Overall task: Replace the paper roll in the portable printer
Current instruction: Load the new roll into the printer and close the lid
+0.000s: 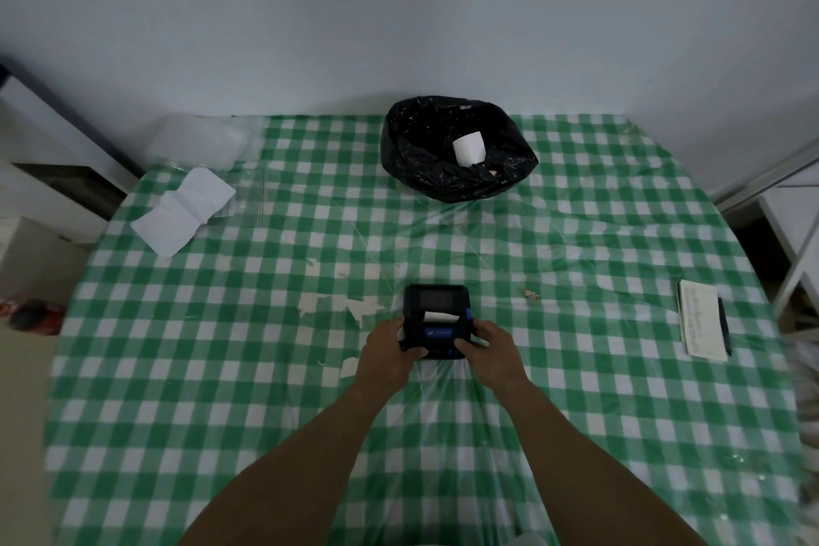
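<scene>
A small black portable printer [436,315] with blue trim sits on the green checked table [266,368], near the middle. A white strip of paper [439,317] shows at its slot. My left hand [390,350] grips the printer's left side. My right hand [489,348] grips its right side and front corner. A white paper roll [468,148] lies inside the black bin bag [456,151] at the table's far edge.
Folded white paper sheets [184,211] and a clear plastic bag [199,142] lie at the far left. A notepad [702,321] with a black pen [724,326] rests at the right edge. White furniture stands on both sides of the table.
</scene>
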